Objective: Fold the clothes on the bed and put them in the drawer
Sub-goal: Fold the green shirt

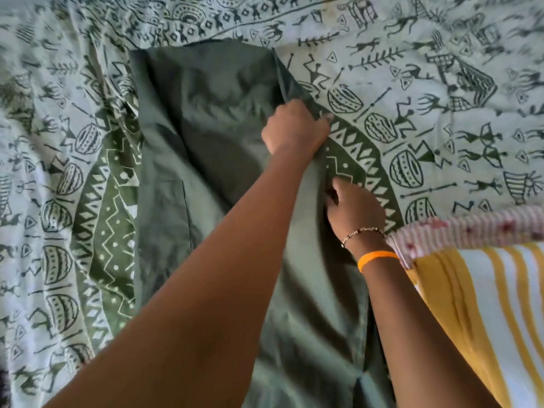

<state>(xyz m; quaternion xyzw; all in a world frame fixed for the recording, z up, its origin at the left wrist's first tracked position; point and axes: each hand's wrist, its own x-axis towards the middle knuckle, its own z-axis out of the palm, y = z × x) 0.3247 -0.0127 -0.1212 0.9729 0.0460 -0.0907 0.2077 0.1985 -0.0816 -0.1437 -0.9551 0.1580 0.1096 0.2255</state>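
A green garment (206, 160) lies spread on the printed bedsheet (441, 83). The left hand (294, 128) and right hand (354, 210) each grasp its right edge with curled fingers.

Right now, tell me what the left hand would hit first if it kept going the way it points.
Probably nothing but the printed bedsheet past the green garment's edge, which the left hand grips.

Plain dark-green garment (188, 160), spread lengthwise and creased across printed bed sheet (441, 69), right edge lifted slightly.
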